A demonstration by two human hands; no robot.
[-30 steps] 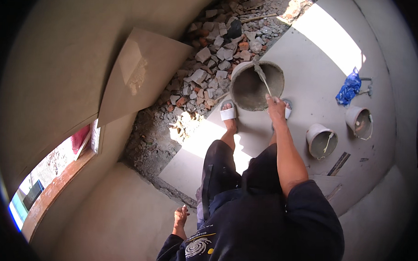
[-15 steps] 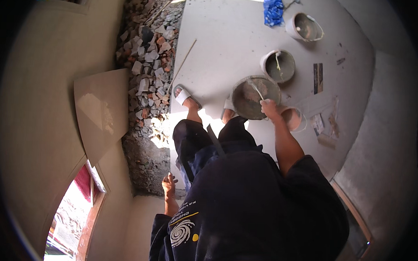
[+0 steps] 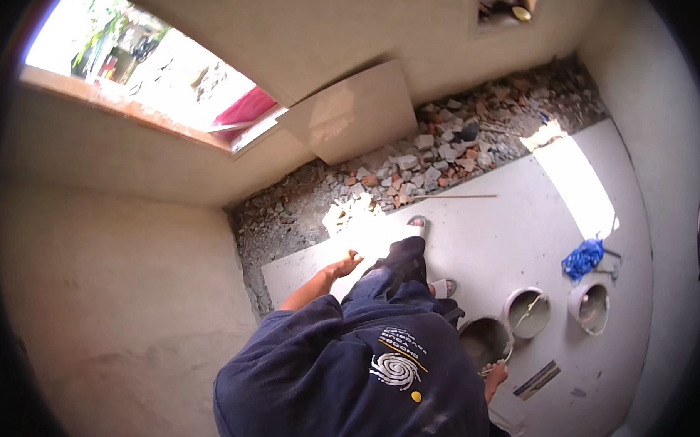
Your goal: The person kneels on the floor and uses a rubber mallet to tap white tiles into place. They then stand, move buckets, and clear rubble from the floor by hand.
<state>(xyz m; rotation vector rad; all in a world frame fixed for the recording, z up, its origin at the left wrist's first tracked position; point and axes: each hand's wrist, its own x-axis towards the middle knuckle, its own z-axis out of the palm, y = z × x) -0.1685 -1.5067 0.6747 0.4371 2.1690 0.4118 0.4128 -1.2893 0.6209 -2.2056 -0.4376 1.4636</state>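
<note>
My right hand (image 3: 497,375) is closed on the pale rope handle of a wide, dark tub (image 3: 478,337). The tub is close against my right side, and my dark shirt hides part of its rim. Grey residue coats its inside. Just beyond it stands a smaller pale bucket (image 3: 529,312) with a rope handle hanging inside. My left hand (image 3: 347,263) hangs free at my left, fingers loosely bent and nothing seen in it. It is above the bright sunlit edge of the pale floor.
Broken brick and stone rubble (image 3: 445,156) fills a strip along the wall. A leaning board (image 3: 361,115) and a thin stick (image 3: 455,196) are near it. Farther right are another bucket (image 3: 591,310), a blue plastic bag (image 3: 582,259) and a flat dark strip (image 3: 537,381).
My body and view have turned left, bringing the window opening and rubble strip across the top. My right hand keeps hold of the tub's handle. My left hand has swung forward.
</note>
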